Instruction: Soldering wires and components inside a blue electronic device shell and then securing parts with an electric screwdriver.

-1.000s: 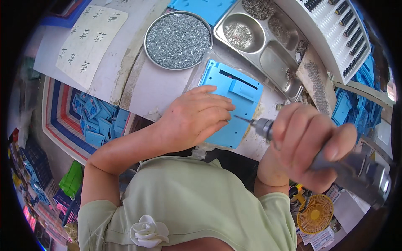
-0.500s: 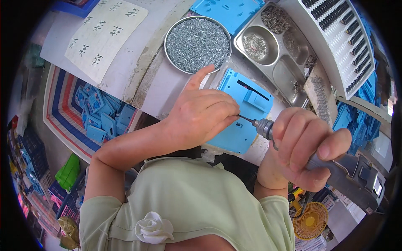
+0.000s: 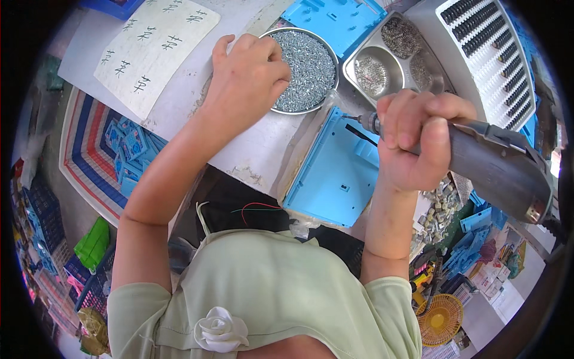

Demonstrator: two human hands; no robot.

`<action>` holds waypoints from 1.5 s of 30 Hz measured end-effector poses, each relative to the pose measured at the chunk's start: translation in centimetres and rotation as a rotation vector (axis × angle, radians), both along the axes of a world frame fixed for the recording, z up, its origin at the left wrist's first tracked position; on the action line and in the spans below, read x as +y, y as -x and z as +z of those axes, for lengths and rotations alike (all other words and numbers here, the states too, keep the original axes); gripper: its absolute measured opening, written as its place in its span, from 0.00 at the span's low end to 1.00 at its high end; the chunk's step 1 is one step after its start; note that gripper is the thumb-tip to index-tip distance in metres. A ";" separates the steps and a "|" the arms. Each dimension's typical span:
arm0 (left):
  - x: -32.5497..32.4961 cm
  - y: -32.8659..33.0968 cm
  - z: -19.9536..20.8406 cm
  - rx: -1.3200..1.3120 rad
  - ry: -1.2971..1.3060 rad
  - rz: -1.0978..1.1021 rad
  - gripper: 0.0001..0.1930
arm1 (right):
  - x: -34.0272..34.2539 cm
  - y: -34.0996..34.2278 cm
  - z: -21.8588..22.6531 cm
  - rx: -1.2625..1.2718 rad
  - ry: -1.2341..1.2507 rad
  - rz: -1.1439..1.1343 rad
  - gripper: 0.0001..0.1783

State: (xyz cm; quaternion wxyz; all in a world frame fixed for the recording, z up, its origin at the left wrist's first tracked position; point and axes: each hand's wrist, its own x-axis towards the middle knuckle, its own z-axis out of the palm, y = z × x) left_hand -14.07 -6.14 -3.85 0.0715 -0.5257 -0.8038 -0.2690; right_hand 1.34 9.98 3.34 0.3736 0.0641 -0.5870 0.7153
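Observation:
My right hand [image 3: 415, 128] is wrapped round a grey electric screwdriver [image 3: 490, 161]. Its bit points left, with the tip at the far left corner of a blue plastic panel [image 3: 326, 179], which lies in front of me with a dark slot in it. My left hand [image 3: 245, 81] is over the left rim of a round metal dish [image 3: 336, 78] full of small silvery screws [image 3: 308, 69]. Its fingers are curled in, thumb and forefinger close together by the screws; whatever they pinch is too small to make out.
A metal compartment tray [image 3: 391, 66] with small parts stands right of the dish, beside a white rack [image 3: 478, 48] of black pieces. Another blue panel [image 3: 335, 24] lies behind. A handwritten sheet [image 3: 155, 54] is at far left, above a striped bag [image 3: 84, 149] of blue parts.
My left hand has left the panel and moved up and left to the dish of screws. The screwdriver has shifted up, its tip going from mid-panel to the far left corner.

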 end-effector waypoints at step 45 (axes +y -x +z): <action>-3.2 -7.2 2.9 -0.260 -0.282 -0.321 0.11 | -4.9 -3.6 3.4 -0.081 -0.014 0.126 0.23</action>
